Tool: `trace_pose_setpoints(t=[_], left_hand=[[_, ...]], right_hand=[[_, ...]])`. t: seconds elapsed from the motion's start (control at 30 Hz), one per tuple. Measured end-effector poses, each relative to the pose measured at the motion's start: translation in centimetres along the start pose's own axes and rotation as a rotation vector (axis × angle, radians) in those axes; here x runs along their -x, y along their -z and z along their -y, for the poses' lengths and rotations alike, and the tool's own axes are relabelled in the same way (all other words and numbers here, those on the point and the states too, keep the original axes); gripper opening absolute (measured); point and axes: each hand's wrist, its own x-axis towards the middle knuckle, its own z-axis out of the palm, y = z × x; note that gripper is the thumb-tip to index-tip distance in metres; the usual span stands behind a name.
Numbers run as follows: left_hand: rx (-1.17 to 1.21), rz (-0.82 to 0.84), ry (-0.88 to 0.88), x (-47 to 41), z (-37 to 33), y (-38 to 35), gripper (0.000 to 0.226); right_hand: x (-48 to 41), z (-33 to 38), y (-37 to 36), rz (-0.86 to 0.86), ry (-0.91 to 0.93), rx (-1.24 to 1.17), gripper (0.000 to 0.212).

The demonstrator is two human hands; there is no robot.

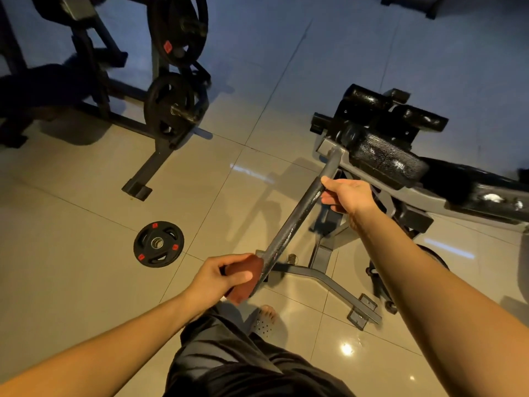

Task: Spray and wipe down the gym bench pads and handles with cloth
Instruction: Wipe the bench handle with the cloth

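Observation:
A long dark handle bar of the gym bench slants from the bench frame down toward me, its surface wet with droplets. My left hand grips a reddish-brown cloth wrapped around the bar's near end. My right hand grips the bar higher up, close to the frame. The bench's black pads glisten with spray at the right. No spray bottle is visible.
A small black weight plate lies on the tiled floor to the left. A plate rack with loaded plates stands at the back left. The bench's grey base legs spread across the floor below the bar. My sandalled foot is beneath.

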Motion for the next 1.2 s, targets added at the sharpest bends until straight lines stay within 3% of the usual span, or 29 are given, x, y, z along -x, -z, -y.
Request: trace_pose_setpoints(t=[0.3,0.57,0.87,1.1,1.2], left_hand=[[-0.063,-0.001,-0.258,-8.2,-9.9,-8.4,0.049],[-0.048,0.020,-0.060,-1.8,-2.7,-1.5,0.041],[-0.078,-0.019,-0.255,-9.9,-11.2,-9.2,0.043],[-0.066,0.054,-0.085,-4.6,-6.4,-3.6,0.037],[-0.147,-0.016,-0.180,-6.5,-7.9,-5.9,0.036]], right_hand=[[0.2,0.1,-0.1,-0.023,0.009,0.011,0.030],[0.3,0.2,0.1,0.006,0.003,-0.007,0.018],[-0.7,0.6,0.3,0.036,-0.040,0.046,0.031],[-1.6,0.6,1.1,0.112,-0.092,0.059,0.035],[-1.9,0.8,1.0,0.113,-0.114,0.078,0.035]])
